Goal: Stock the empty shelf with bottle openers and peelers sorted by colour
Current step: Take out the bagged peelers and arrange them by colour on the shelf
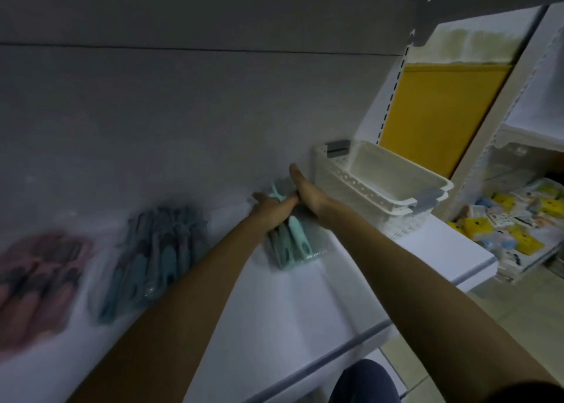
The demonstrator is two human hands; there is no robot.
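1. The right hand [306, 193] has its fingers [294, 172] straight and together, pressed edge-on against the right side of the mint-green pile [291, 243], gripping nothing.
2. The left hand [273, 207] lies on the pile's far end. Blur hides whether its fingers curl round anything.
3. The mint-green pile lies on the white shelf [305, 311], close to the back panel [183, 112]. Its long axis runs front to back, with the holed handle ends toward the person and the heads toward the panel.
4. To the left along the shelf lie a blue pile [152, 259] and then a pink pile [36, 280], each set apart and both blurred.
5. Just right of the hands stand stacked white baskets [396, 189], with a yellow panel [442, 112] behind.
6. Farther right, a lower shelf holds small yellow and blue packs [503, 228]. Pale floor tiles [457, 341] show below.
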